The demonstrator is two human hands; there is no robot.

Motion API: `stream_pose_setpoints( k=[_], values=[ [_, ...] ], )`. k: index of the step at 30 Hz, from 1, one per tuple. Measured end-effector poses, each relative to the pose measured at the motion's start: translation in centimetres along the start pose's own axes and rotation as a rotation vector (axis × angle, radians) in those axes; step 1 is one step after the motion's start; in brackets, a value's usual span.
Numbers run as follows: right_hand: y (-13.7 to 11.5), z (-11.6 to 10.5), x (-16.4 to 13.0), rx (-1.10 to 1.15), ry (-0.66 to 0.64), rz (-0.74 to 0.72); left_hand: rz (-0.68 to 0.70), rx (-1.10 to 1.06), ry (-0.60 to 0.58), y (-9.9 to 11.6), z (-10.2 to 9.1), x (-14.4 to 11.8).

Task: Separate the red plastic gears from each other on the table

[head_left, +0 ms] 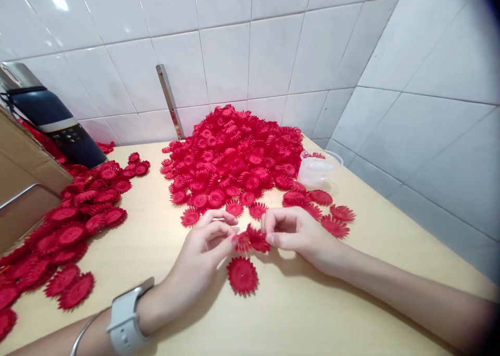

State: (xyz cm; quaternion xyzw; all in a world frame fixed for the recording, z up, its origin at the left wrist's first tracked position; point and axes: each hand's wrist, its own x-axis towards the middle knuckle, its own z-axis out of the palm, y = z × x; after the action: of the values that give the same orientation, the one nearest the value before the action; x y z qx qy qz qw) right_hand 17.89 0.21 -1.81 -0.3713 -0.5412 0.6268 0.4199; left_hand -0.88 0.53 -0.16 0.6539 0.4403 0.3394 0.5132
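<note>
My left hand [207,244] pinches a small red toothed flower piece [242,241] between thumb and forefinger. Beside it, my right hand [297,236] grips another red flower piece [258,239] at its edge. The two pieces touch or overlap just above the table; I cannot tell whether they are joined. Below them a flat red flower disc [242,276] with a toothed rim and a tiny centre hole lies on the table. Behind my hands rises a big heap of red flower pieces [234,153].
More red discs [72,233] spread along the left, by a cardboard box [27,174] and a dark blue bottle [58,119]. A clear plastic cup [318,169] stands right of the heap. A metal strip [169,101] leans on the tiled wall [277,49] behind the table [320,314].
</note>
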Motion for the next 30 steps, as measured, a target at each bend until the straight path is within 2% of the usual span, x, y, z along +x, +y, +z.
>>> stream_pose_setpoints(
  k=[3,7,9,12,14,16,20,24,30],
  values=[
    [0.3,-0.3,0.1,0.132,0.034,-0.015,-0.072,-0.026,0.162,-0.1,-0.2,0.2],
    [0.4,-0.3,0.1,0.238,0.061,-0.017,-0.122,-0.130,0.238,-0.5,-0.2,0.5],
    [0.2,-0.1,0.1,0.186,0.057,-0.015,-0.080,-0.136,0.262,-0.6,-0.1,0.4],
    [-0.2,0.4,0.0,0.025,0.042,-0.004,0.058,-0.018,0.293,-0.5,0.0,0.2],
    [-0.5,0.7,-0.2,-0.067,0.021,0.003,0.145,0.103,0.265,-0.3,0.1,-0.1],
    [-0.6,1.0,-0.3,-0.112,0.005,0.002,0.173,0.150,0.167,-0.1,0.1,-0.3],
    [-0.7,1.1,-0.4,-0.123,-0.021,-0.022,0.088,0.070,-0.032,0.1,0.3,-0.5],
    [-0.6,1.0,-0.4,-0.132,-0.077,-0.030,0.054,0.016,-0.098,0.2,0.4,-0.5],
    [-0.4,0.9,-0.4,-0.168,-0.079,-0.033,0.029,-0.031,-0.129,0.4,0.4,-0.5]
  ],
)
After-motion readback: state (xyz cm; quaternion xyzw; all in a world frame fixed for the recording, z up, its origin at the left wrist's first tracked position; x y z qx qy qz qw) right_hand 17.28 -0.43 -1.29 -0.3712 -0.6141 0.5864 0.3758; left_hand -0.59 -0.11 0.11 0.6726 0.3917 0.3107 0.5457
